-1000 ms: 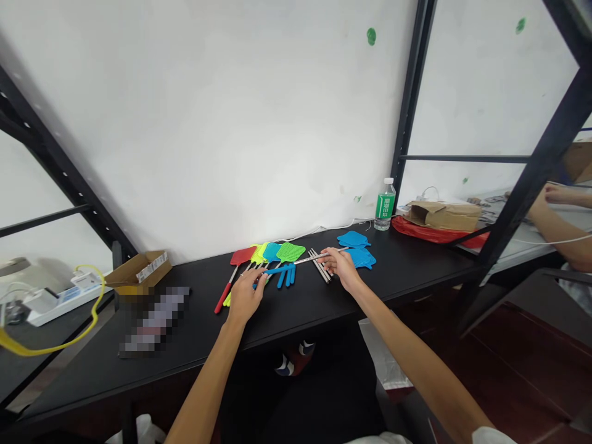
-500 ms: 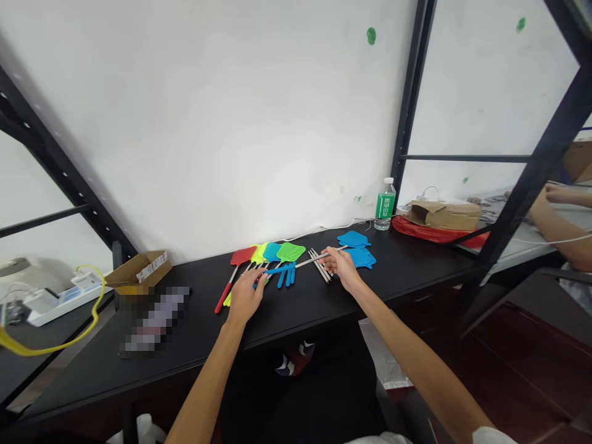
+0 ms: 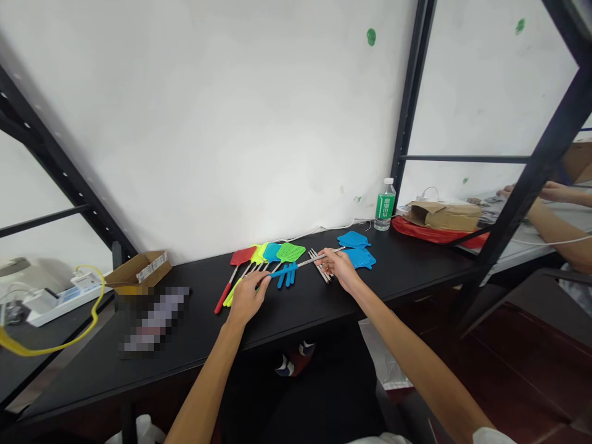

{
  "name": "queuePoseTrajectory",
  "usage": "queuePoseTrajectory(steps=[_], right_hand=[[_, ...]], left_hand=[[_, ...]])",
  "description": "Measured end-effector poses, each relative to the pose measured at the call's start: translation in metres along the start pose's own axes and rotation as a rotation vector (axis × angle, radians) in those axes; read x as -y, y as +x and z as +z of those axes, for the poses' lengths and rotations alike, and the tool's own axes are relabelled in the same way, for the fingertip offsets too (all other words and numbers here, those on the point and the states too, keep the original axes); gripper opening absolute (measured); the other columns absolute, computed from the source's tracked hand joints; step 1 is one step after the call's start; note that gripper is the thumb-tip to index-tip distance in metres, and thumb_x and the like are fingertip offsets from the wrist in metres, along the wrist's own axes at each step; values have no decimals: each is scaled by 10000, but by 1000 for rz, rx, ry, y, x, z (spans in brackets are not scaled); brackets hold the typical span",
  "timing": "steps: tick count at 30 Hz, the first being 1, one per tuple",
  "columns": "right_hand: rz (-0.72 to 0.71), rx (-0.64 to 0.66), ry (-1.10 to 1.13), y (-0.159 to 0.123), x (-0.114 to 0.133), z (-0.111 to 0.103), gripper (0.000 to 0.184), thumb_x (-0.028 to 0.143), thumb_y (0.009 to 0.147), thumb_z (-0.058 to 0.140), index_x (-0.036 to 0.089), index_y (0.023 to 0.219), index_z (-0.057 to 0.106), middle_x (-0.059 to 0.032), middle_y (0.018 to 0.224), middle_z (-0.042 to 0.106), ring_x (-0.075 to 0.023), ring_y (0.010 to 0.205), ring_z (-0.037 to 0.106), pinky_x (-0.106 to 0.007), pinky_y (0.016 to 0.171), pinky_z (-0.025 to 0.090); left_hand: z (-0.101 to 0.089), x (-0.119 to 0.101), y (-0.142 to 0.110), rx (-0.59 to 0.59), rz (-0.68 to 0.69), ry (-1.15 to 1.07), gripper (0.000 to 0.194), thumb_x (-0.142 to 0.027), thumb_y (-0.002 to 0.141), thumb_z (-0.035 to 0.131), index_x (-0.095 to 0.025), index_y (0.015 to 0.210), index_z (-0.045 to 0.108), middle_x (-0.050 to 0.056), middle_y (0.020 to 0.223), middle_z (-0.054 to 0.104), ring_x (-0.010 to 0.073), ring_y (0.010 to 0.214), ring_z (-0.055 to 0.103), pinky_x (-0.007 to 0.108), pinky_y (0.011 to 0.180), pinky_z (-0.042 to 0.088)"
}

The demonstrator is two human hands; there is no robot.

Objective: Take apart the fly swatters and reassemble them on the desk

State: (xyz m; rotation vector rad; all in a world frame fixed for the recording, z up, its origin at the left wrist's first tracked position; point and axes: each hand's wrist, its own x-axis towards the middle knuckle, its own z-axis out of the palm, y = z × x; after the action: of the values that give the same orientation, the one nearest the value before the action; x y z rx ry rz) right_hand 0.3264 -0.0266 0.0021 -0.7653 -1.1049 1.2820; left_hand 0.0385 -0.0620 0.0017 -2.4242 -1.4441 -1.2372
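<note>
My left hand [image 3: 248, 299] is closed around the rear part of a blue handle [image 3: 280, 272]. In my right hand [image 3: 340, 268] is a thin metal rod [image 3: 311, 261], pinched between the fingers. The rod's left end meets the tip of the handle, so the two form nearly one line; how deep it sits, I cannot tell. Several loose blue handles [image 3: 287, 282] lie beneath. Beside my right hand rest several metal rods [image 3: 320, 270] and blue flyswatter heads [image 3: 354, 238]. Flyswatters with red [image 3: 243, 256], yellow, blue and green [image 3: 291, 251] heads lie in a row to the left.
A water bottle [image 3: 385, 206] stands by the wall at the back right. An opened cardboard box [image 3: 143, 271] and a pixelated item [image 3: 157, 320] are on the left of the black table [image 3: 203, 339]. Another person's arm [image 3: 555, 222] shows at the far right.
The blue handle has shifted slightly to the right, and more of its length shows in front of my left fingers. My right hand has drawn slightly left with the rod.
</note>
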Motion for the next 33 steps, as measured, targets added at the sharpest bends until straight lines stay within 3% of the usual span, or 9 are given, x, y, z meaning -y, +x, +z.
queuePoseTrajectory(steps=[4, 10, 17, 33], right_hand=[[-13, 49, -33, -1, 0, 2, 394, 558, 765, 699, 172, 846, 702, -61, 736, 693, -101, 527, 566, -192, 432, 363], [-13, -38, -9, 0, 0, 4, 378, 512, 702, 763, 185, 868, 669, 6, 656, 613, -84, 488, 510, -195, 416, 351], [-2, -132, 45, 4, -1, -1, 353, 445, 700, 733, 172, 912, 668, -42, 750, 690, -105, 515, 568, -204, 432, 377], [-14, -115, -11, 3, 0, -1, 390, 471, 677, 782, 153, 901, 754, -81, 817, 711, -95, 542, 526, -210, 432, 365]], left_hand=[[1, 3, 0, 21, 16, 5, 290, -384, 960, 465, -231, 1058, 691, 54, 1047, 722, 220, 983, 662, 345, 858, 506], [1, 0, -1, 28, -3, 0, 272, -386, 950, 491, -226, 1056, 684, 47, 991, 718, 193, 862, 659, 315, 780, 504], [0, -3, 0, -12, -28, -28, 244, -383, 939, 518, -225, 1029, 681, 36, 955, 707, 175, 807, 638, 302, 745, 492], [-2, -5, 0, 3, -19, -54, 234, -376, 934, 529, -225, 1032, 679, 29, 895, 686, 165, 778, 620, 294, 725, 486]])
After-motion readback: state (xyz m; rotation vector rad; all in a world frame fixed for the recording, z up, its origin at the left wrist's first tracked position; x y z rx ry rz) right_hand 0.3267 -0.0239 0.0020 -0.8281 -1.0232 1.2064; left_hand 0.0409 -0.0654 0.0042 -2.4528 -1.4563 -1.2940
